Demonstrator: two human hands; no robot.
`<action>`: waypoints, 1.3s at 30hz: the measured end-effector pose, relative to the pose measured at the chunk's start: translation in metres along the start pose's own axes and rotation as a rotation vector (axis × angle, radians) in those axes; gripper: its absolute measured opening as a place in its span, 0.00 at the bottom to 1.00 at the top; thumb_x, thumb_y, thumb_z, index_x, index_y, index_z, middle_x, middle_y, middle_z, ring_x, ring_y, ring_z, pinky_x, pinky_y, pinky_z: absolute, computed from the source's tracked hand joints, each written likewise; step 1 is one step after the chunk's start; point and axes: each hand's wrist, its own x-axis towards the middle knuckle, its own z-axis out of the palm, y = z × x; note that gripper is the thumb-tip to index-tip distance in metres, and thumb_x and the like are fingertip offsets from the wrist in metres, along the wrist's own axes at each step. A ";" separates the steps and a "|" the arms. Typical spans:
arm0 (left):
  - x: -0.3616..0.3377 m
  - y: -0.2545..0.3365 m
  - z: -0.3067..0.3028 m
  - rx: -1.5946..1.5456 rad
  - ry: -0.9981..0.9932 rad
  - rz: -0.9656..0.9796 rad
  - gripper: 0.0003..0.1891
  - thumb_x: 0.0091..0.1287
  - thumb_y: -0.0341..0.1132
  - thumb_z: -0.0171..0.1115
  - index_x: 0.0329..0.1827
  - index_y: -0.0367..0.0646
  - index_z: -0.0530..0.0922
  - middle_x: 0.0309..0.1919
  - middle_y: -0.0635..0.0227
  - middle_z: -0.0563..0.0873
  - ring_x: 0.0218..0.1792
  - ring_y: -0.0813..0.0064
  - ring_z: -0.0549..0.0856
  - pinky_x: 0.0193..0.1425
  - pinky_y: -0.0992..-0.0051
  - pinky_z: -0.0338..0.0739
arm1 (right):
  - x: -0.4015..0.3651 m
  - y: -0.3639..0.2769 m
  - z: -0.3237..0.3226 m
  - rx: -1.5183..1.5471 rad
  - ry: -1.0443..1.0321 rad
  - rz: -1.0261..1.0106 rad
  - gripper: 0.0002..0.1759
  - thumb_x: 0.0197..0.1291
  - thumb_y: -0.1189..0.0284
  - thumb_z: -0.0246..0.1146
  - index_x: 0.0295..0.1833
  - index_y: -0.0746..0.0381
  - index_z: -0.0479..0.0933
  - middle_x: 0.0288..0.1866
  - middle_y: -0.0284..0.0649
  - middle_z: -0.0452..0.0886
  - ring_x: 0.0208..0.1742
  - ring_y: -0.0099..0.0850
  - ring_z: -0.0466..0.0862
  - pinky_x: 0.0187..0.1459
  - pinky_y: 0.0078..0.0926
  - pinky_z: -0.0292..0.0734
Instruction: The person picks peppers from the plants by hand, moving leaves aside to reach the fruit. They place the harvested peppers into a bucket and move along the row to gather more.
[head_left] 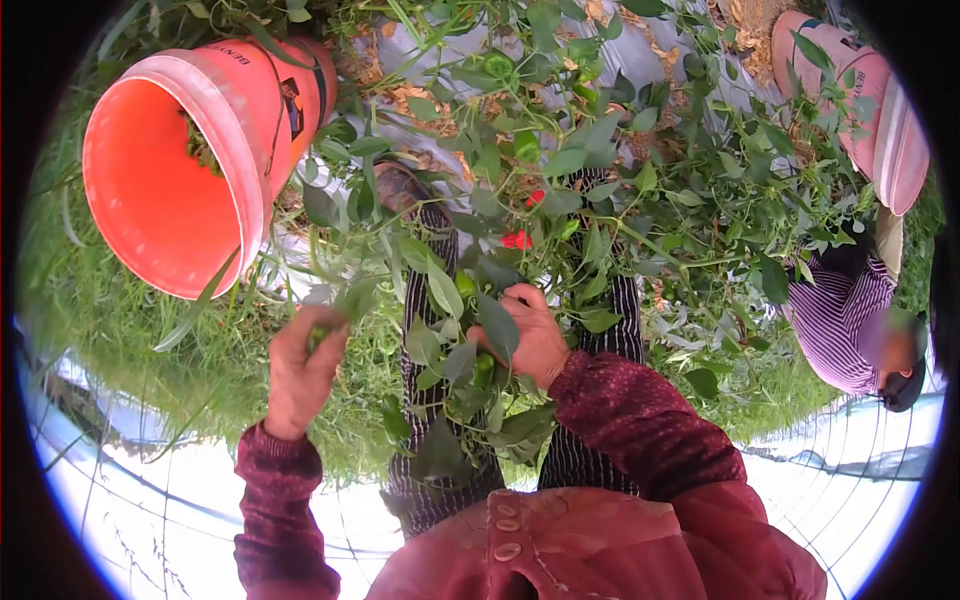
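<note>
My left hand (305,370) is closed around a small green pepper (320,336), slightly blurred, with blurred leaves just beyond it. Deep in the foliage of a pepper plant (445,290), my right hand (528,337) has its fingers curled; a broad leaf (498,326) covers part of them, and I cannot tell what they grip. A green pepper (465,284) hangs close to the right hand, with another lower green pepper (484,363) beneath the leaves. Two red peppers show farther up, one a bright red pepper (517,240).
An orange-red bucket (255,200) lies tilted at the upper left, its mouth toward me, some green inside. Another bucket (850,100) is at the upper right, near a person in a striped top (835,320). Pale ground sheeting (640,60) and grass (150,340) surround the plants.
</note>
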 end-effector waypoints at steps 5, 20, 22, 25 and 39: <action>0.059 0.053 0.055 0.225 -0.188 0.463 0.16 0.51 0.23 0.64 0.44 0.43 0.78 0.34 0.64 0.78 0.32 0.68 0.79 0.34 0.73 0.74 | -0.016 0.011 0.010 0.009 -0.102 -0.025 0.16 0.40 0.72 0.66 0.40 0.52 0.79 0.36 0.28 0.77 0.43 0.30 0.77 0.59 0.37 0.63; 0.038 0.053 0.073 0.802 -0.374 0.455 0.12 0.48 0.37 0.69 0.32 0.43 0.78 0.30 0.61 0.76 0.33 0.60 0.81 0.35 0.64 0.76 | -0.011 0.006 0.005 0.050 -0.232 0.025 0.17 0.43 0.72 0.61 0.44 0.50 0.77 0.39 0.31 0.76 0.46 0.31 0.75 0.63 0.38 0.60; 0.031 0.056 0.072 0.852 -0.362 0.485 0.11 0.47 0.37 0.69 0.29 0.43 0.78 0.28 0.61 0.76 0.31 0.60 0.81 0.32 0.64 0.76 | -0.009 0.003 0.004 0.045 -0.274 0.029 0.17 0.43 0.72 0.61 0.43 0.50 0.77 0.39 0.31 0.77 0.46 0.31 0.75 0.63 0.38 0.60; 0.023 0.065 0.065 0.892 -0.437 0.549 0.07 0.49 0.34 0.65 0.29 0.43 0.78 0.28 0.63 0.78 0.33 0.63 0.82 0.32 0.67 0.77 | -0.008 0.003 0.003 0.073 -0.269 0.011 0.16 0.42 0.72 0.61 0.41 0.51 0.77 0.38 0.31 0.76 0.45 0.30 0.75 0.62 0.38 0.60; 0.006 0.088 -0.077 0.615 0.667 0.556 0.14 0.61 0.28 0.65 0.48 0.32 0.78 0.40 0.56 0.83 0.40 0.68 0.82 0.42 0.73 0.76 | -0.020 0.011 0.018 0.100 -0.109 0.098 0.11 0.49 0.74 0.63 0.41 0.53 0.80 0.33 0.29 0.78 0.42 0.30 0.77 0.59 0.35 0.61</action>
